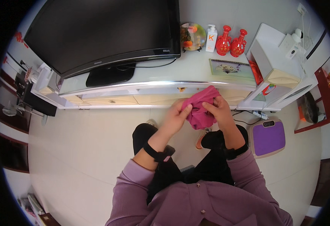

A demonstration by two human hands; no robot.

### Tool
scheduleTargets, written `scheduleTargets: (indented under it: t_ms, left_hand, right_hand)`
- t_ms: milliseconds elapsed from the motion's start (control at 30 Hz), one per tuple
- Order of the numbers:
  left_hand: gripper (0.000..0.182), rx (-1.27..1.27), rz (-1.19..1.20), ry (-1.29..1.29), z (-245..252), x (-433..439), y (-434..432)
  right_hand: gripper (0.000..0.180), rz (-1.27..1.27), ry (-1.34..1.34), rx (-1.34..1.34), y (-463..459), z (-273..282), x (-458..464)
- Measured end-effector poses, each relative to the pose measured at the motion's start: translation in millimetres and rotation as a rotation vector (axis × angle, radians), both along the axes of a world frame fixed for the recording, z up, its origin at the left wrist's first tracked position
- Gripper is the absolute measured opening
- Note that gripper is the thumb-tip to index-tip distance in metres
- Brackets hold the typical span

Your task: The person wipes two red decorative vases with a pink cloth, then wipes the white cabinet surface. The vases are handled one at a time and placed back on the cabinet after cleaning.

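Note:
A crumpled pink cloth [201, 115] hangs in the air between my two hands, in front of the TV cabinet's drawers. My left hand [180, 113] grips its left side, with the thumb on top. On the opposite side my right hand [218, 108] holds the cloth near its upper right edge, thumb pressed on the folds. The fingers beneath the cloth are mostly hidden. Behind it stands the white TV cabinet [165, 75] with its glossy top and cream drawer fronts [111, 101].
A large television [105, 34] takes up the cabinet's left side. A decorative plate [193, 36], a pump bottle [211, 39], two red vases [223, 42] and a fan-patterned notebook or picture [228, 68] sit to its right. A purple-topped vibration plate [268, 138] and cables [242, 111] lie on the floor.

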State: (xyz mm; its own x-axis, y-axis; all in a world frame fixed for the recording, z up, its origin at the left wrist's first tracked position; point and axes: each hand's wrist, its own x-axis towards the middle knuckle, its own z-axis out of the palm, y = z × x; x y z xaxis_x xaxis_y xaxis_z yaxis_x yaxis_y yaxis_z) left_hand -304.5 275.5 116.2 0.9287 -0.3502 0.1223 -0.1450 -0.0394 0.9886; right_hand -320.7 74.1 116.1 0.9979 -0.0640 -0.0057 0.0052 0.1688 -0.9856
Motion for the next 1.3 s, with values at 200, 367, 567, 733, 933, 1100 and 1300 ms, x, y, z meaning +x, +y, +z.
scheduleTargets:
  t_ms: [200,367,567,733,933,1100,1300]
  left_hand:
    - [0.034,-0.493,-0.011,0.361,31,3,13]
    - [0.033,-0.571,0.083,0.34,56,7,14]
    - [0.037,-0.438,0.054,0.343,72,7,31]
    - [0.046,-0.116,0.032,0.355,61,15,29]
    - [0.037,-0.022,0.177,-0.005,56,46,40]
    - [0.027,0.493,0.221,-0.274,67,55,60]
    - [0.026,0.003,0.039,0.239,89,100,42]
  right_hand:
    - [0.041,0.092,0.141,0.447,-24,32,-8]
    - [0.041,-0.048,0.04,-0.102,-52,44,-2]
    - [0.03,-0.112,0.037,-0.279,-71,73,-6]
    - [0.047,0.18,0.017,-0.258,-69,70,-3]
    - [0.031,-0.264,-0.279,-1.199,-109,51,13]
    - [0.014,-0.143,0.04,-0.623,-145,65,7]
    - [0.022,-0.227,0.094,-0.134,-180,103,32]
